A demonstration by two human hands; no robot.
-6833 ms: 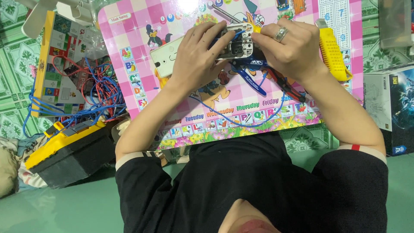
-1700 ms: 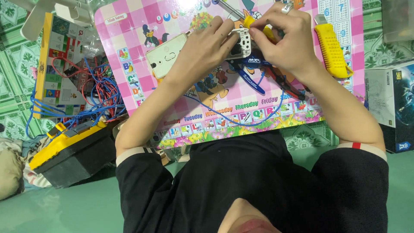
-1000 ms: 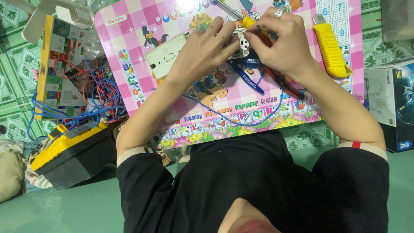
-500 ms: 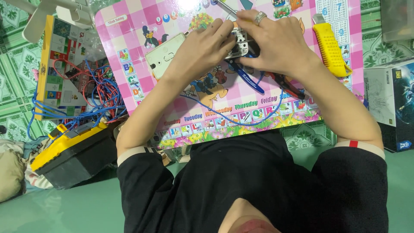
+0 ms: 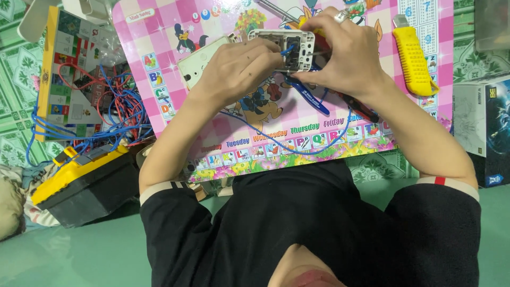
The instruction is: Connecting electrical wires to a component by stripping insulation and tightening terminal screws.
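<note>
Both hands are meeting over the pink checkered board (image 5: 175, 48) lying on the green floor. The left hand (image 5: 239, 66) is curling its fingers (image 5: 271, 50) tightly around the left side of a white switch module (image 5: 281, 49), pinching a blue wire (image 5: 289, 149) into it. The right hand (image 5: 345, 56) is gripping the module's right side, fingers clenched, a ring showing. A blue pen (image 5: 308, 98) is lying just under the module. Beyond the right wrist a yellow utility knife (image 5: 414, 61) is resting on the board. Left of the board, a tangle of red and blue wires (image 5: 106, 106) is spilling over a colourful box (image 5: 64, 69), with a yellow-and-black case (image 5: 79, 183) nearer.
</note>
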